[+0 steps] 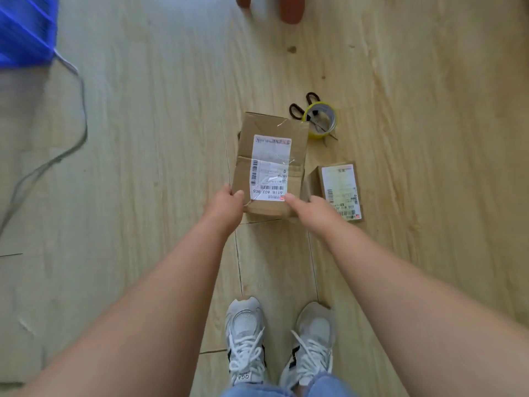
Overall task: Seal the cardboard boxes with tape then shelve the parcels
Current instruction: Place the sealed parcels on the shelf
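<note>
— Gripping what, exactly?
— The larger box (272, 156), at its near end. The left hand (229, 204) pinches the near left corner, thumb on top. The right hand (312, 210) holds the near right corner, thumb beside the label (270, 181). The hands are apart, one on each corner. I cannot tell whether the box is off the floor (143, 167).
— Any room around it?
— Bare boards to the left and beyond the far edge. The person's shoes (246, 339) stand well back from its near edge.
— And what's crowding it?
— A smaller box (340, 190) lies just beside its right side, close under the right hand. A tape roll (317, 135) sits near the far right corner, with scissors (296, 110) lying through it. A blue crate (25, 30) and a trailing cable (80, 116) are far off to the left.
</note>
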The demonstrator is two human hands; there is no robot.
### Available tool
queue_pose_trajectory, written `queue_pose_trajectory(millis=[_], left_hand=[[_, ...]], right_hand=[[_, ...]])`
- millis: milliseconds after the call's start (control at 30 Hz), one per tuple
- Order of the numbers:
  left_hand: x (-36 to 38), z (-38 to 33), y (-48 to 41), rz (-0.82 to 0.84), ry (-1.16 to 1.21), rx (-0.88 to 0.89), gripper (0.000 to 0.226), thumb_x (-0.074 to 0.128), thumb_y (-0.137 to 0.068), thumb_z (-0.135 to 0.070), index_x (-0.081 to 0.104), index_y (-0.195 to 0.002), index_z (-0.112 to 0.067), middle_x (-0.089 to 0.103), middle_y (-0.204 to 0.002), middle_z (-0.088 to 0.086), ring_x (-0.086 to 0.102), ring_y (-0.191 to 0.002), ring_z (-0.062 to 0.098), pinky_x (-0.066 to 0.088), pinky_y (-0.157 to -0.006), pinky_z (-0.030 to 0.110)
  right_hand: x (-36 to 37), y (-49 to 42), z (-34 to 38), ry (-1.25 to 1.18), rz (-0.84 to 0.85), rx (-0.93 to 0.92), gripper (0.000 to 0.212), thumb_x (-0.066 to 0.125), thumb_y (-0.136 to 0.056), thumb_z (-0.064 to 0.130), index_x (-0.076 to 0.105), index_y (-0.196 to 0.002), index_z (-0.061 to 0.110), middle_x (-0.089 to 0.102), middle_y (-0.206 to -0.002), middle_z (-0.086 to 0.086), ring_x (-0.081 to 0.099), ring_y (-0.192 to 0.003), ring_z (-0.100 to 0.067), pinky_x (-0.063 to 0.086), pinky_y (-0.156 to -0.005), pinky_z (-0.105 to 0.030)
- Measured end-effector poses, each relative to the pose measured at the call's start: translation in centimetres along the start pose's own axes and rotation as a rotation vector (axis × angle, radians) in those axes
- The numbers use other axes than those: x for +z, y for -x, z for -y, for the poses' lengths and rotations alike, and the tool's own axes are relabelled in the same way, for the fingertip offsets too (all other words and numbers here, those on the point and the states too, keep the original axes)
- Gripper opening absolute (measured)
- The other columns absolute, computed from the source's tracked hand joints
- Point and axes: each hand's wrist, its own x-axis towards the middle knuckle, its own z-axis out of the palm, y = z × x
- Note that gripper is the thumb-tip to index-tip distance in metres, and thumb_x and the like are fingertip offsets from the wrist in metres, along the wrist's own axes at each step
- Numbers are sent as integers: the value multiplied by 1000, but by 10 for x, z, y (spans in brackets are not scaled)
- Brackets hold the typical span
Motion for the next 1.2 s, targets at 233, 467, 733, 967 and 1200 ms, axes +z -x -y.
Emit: queue_pose_trajectory(millis=[233, 467, 733, 967, 1200], left_hand=[[5, -20, 18, -104, 101, 51, 12, 57, -96, -26, 66, -91, -20, 68, -91, 0, 61, -86, 20, 46, -75, 30], [9, -58, 102, 71, 318, -73, 8, 65, -94, -22, 60, -87, -20, 68, -92, 1, 67, -92, 22, 54, -95, 44], [-24, -160, 193, 141, 529, -90, 58, 73, -80, -52, 57, -123, -17, 59, -116, 7, 66, -98, 24, 59, -68, 32], [-56, -240, 256, 577, 215, 37, 56, 83, -62, -34, 72, -112, -10, 71, -106, 11, 70, -91, 25, 57, -90, 38], [-16, -279, 366, 764, 185, 114, 38, 78, -73, -14, 69, -110, -6, 73, -111, 10, 70, -97, 18, 50, -96, 29]], right_hand=[[-3, 6, -7, -225, -27, -38, 74, 61, -91, 59, 39, -149, 19, 52, -142, 2, 51, -128, -23, 41, -101, -34], [-68, 81, 0, -588, -78, -71, 58, 81, -80, 40, 48, -127, 36, 63, -121, 9, 64, -101, -13, 49, -77, -33], [-191, 206, 1, -752, -63, -171, 59, 79, -78, 2, 57, -128, 24, 71, -111, 0, 71, -83, -7, 55, -78, -26], [-261, 311, -21, -913, -98, -229, 55, 65, -76, -16, 64, -117, 21, 69, -100, -5, 66, -81, -13, 50, -74, -25], [-294, 398, -67, -1085, -516, -81, 112, 92, -60, 45, 32, -153, 29, 51, -145, 0, 61, -120, -22, 48, -105, -44]])
